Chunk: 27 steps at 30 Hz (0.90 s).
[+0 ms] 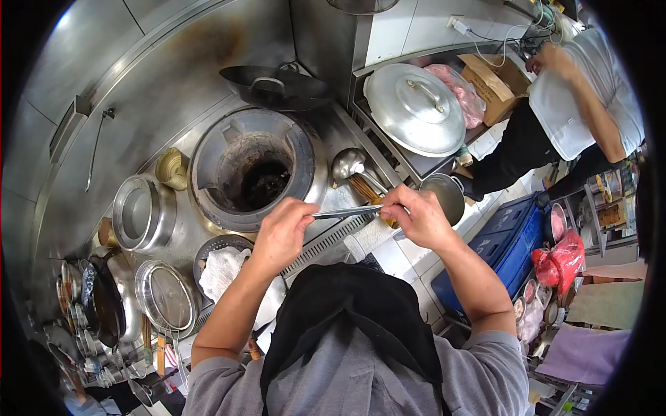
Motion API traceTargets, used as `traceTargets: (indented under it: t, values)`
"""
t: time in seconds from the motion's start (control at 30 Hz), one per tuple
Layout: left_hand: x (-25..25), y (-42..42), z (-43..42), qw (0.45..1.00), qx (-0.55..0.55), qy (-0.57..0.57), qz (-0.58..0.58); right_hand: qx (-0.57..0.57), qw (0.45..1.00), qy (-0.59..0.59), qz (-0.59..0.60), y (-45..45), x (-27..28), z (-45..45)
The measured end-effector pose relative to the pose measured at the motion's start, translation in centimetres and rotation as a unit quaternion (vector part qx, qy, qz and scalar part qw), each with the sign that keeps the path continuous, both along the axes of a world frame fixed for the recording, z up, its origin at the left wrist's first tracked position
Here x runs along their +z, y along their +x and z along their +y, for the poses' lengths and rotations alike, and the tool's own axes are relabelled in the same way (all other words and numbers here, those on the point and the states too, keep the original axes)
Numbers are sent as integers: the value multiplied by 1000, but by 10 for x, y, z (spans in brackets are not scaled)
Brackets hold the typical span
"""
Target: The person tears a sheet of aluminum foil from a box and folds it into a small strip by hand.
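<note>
A thin, flat strip, grey with a pale edge [345,211], stretches between my two hands; its exact kind I cannot make out. My left hand [283,229] pinches one end and my right hand [422,218] pinches the other. Just beyond them is a round wok burner [201,163], its deep pit dark and sooty. A ladle [349,164] lies to the right of the burner, above my right hand. Below my left hand, a white cloth [223,272] rests in a dark perforated strainer [220,244].
Behind the burner leans a black wok [239,84]. A large lidded pot [395,104] stands at upper right, near another person in a white shirt [586,90]. Metal pots [165,208] and a sieve [166,295] sit left. A blue bin [485,243] stands right.
</note>
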<state>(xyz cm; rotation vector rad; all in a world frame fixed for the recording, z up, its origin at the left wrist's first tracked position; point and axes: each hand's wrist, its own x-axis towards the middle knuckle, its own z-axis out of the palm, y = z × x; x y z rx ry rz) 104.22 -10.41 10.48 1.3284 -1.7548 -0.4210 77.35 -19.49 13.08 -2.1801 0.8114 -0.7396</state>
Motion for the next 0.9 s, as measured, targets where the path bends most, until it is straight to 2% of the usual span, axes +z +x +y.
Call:
traceTargets:
  t: [0.17, 0.3, 0.37, 0.5, 0.6, 0.7, 0.87, 0.9]
  values:
    - [-1, 0, -2, 999, 7, 26, -28, -25, 999, 42, 19, 2, 2, -2]
    - [5, 3, -5, 998, -1, 19, -64, -38, 998, 25, 51, 9, 5, -8]
    - [9, 6, -7, 997, -8, 12, -76, 20, 992, -102, 72, 6, -12, -17]
    - [16, 11, -11, 996, -30, 3, -90, 18, 987, -128, 97, 2, -13, -17]
    - [21, 11, -13, 996, -22, 5, -86, 9, 986, -138, 97, -3, -7, -18]
    - [22, 11, -19, 995, -25, -5, -96, 26, 980, -99, 172, 0, 10, -18]
    - [21, 10, -20, 992, -44, 22, -115, 69, 981, -116, 139, 11, 7, -17]
    - [21, 10, -20, 992, -44, 25, -116, 68, 978, -103, 165, 13, 2, -16]
